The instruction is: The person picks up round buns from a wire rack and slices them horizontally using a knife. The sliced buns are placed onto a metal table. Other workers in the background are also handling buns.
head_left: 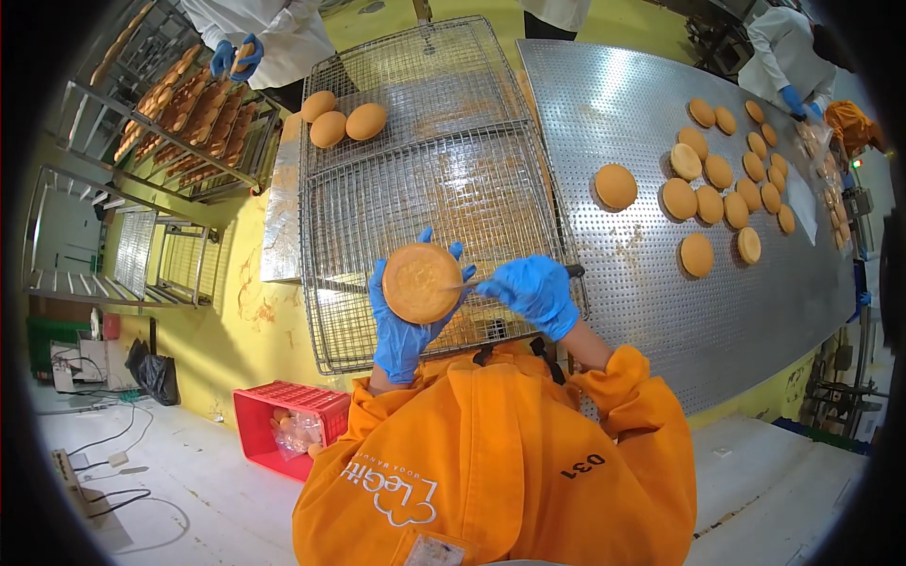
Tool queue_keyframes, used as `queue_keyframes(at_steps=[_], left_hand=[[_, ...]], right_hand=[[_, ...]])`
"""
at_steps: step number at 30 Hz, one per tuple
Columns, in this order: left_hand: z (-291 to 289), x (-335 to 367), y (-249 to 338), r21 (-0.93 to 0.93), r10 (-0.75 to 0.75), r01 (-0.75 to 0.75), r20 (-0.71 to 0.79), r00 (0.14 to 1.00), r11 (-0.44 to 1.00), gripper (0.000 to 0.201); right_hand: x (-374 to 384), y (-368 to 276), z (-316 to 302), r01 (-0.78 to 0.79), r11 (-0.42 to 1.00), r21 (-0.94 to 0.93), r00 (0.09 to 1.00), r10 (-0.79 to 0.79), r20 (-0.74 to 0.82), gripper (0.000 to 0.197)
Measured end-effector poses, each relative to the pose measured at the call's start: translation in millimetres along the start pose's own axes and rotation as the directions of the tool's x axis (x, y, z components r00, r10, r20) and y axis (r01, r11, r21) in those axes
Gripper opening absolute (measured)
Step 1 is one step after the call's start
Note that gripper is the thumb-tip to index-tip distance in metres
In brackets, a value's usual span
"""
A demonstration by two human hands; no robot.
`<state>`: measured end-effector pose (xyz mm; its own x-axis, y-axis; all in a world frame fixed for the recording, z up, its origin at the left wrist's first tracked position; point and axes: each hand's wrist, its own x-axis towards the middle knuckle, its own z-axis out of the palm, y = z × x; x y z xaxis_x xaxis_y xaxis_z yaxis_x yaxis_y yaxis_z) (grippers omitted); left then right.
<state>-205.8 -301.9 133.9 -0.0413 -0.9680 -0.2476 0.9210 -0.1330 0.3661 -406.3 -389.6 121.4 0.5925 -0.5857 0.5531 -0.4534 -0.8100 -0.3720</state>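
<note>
My left hand (398, 344), in a blue glove, holds up a round golden-brown cake (420, 283), its fingers curled around the sides. My right hand (533, 294), also gloved in blue, is closed on a thin-bladed knife (464, 286) whose dark handle end sticks out on the right. The blade meets the right edge of the cake; whether its tip is inside or only on the surface, I cannot tell. Both hands are above the near part of a wire cooling rack (425, 226). Three more cakes (366, 121) rest at the rack's far left.
On the right, a perforated metal table (604, 113) bears many round cakes (696, 255). A red crate (293, 398) with bagged pieces stands at lower left. Loaded racks (193, 123) fill the far left. A co-worker's gloved hands (236, 58) hold a cake; another person works at far right.
</note>
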Motion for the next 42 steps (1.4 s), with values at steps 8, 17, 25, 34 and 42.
queue_keyframes(at_steps=[8, 17, 25, 34, 42], left_hand=[[-12.5, -2.0, -0.7, -0.162, -0.117, 0.122, 0.039, 0.992, 0.979, 0.082], [3.2, -5.8, 1.4, 0.011, -0.005, 0.006, -0.059, 0.998, 1.000, 0.086], [-6.4, -0.9, -5.9, 0.113, 0.121, -0.108, -0.119, 0.985, 0.988, 0.077], [-27.0, 26.5, -12.6, 0.128, 0.055, -0.044, -0.081, 0.995, 0.991, 0.061], [-3.2, 122.5, 29.2, 0.824, -0.253, -0.029, 0.207, 0.945, 0.566, 0.055]], right_hand=[[-10.0, 7.6, 2.4, -0.010, 0.998, -0.069, 0.998, 0.014, 0.056, 0.043], [-10.4, 6.4, 7.3, -0.092, 0.993, -0.070, 0.995, 0.095, 0.043, 0.042], [8.8, -34.7, 38.9, -0.140, 0.989, 0.041, 0.989, 0.139, 0.044, 0.031], [4.4, -55.0, 51.5, -0.689, 0.502, 0.523, 0.723, 0.526, 0.447, 0.099], [-31.8, 43.8, 25.6, -0.650, -0.413, 0.638, 0.245, 0.681, 0.690, 0.053]])
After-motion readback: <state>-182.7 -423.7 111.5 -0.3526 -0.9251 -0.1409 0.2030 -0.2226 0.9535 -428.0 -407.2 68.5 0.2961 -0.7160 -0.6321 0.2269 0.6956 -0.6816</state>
